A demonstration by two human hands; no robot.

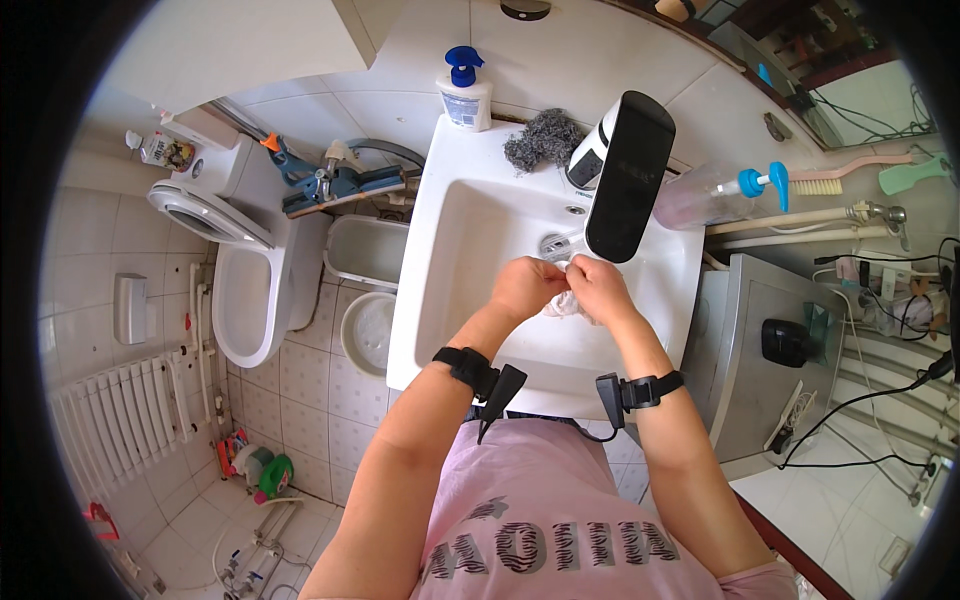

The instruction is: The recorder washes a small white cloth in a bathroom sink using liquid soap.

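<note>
Over the white sink (440,290), my left hand (527,287) and my right hand (601,288) meet with fingertips pinched together. A small, wet-looking whitish cloth (563,306) is gripped between them and hangs below the fingers; most of it is hidden by my hands. Just beyond my fingers, a clear stream of water (572,243) seems to fall near the drain. Above that spot juts a tall tap with a black top (632,175). Each of my forearms wears a black strap with a small device.
Behind the basin stand a pump bottle with a blue top (465,95), a grey scouring ball (543,140) and a clear pump bottle (705,195). A toilet (247,300) and a white bucket (368,335) are on the left. A grey cabinet (735,350) borders the sink's right side.
</note>
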